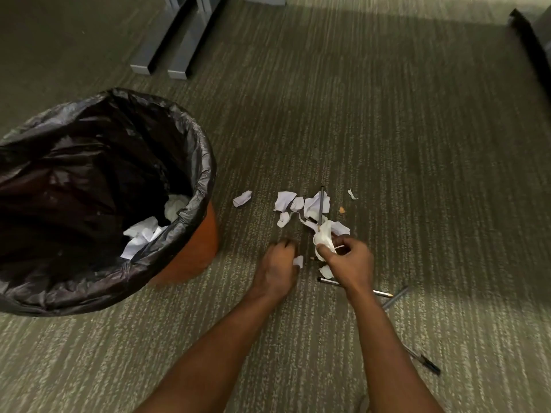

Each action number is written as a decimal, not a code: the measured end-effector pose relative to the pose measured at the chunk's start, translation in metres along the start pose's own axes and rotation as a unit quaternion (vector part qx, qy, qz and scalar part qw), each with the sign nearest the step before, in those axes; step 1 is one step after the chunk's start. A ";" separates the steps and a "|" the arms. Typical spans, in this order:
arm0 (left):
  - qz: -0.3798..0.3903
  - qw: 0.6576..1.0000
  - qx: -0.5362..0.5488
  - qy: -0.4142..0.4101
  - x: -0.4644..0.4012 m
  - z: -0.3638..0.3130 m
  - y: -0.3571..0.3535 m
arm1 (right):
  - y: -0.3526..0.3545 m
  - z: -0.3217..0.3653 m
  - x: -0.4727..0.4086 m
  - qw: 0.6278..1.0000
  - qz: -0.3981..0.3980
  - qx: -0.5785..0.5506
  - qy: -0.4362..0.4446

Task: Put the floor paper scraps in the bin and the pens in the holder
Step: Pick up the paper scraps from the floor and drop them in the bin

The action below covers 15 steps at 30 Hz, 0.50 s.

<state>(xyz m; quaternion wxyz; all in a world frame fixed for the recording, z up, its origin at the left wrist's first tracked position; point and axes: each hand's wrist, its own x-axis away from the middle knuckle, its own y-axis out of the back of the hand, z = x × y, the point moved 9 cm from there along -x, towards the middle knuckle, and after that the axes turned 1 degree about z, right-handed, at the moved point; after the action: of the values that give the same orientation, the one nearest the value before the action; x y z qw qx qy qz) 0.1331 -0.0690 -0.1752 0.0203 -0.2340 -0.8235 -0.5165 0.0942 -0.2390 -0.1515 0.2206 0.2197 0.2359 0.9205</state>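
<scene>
Right hand (348,260) down over the carpet (417,144), fingers and thumb curled round a wad of white scraps (323,239), wad sticking up out of the fist. Left hand (278,263) just beside it, low to the floor, fingers curled under with a small scrap (298,261) at the thumb side; whether pinched or merely lying against the hand, cannot tell. More scraps loose on the carpet just beyond both hands: a cluster (293,204) in the middle, one piece (242,198) off toward the bin, a sliver (352,194) to the far right. Dark pencil (320,207) lying across the cluster, pointing away. Under the right wrist a pen (328,281), and sticking out on the wrist's other side a pencil tip (383,293); one shaft or two, hidden by the wrist. Grey pen (395,299) crossing near that tip, and another black-capped pen (425,362) nearer, beside the right forearm. Bin (190,254) at left, orange, lined with a black bag (89,150), crumpled white paper (143,234) already inside. Grey desk feet (167,46) at the far top.
</scene>
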 end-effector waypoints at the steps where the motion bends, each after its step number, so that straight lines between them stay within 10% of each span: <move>1: -0.009 1.000 0.010 0.006 0.000 0.004 0.001 | -0.002 0.000 -0.001 0.999 0.023 -0.036 -0.004; 15: -0.204 0.950 0.118 0.207 -0.069 0.087 0.097 | -0.035 -0.006 0.005 0.930 0.096 -0.335 -0.113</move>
<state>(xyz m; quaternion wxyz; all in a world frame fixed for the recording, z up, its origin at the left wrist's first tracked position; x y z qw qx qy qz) 0.2518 0.0152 -0.1534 0.1116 0.0547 -0.8864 -0.4459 0.0977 -0.2112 -0.1730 0.2171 0.2571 -0.1352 0.9319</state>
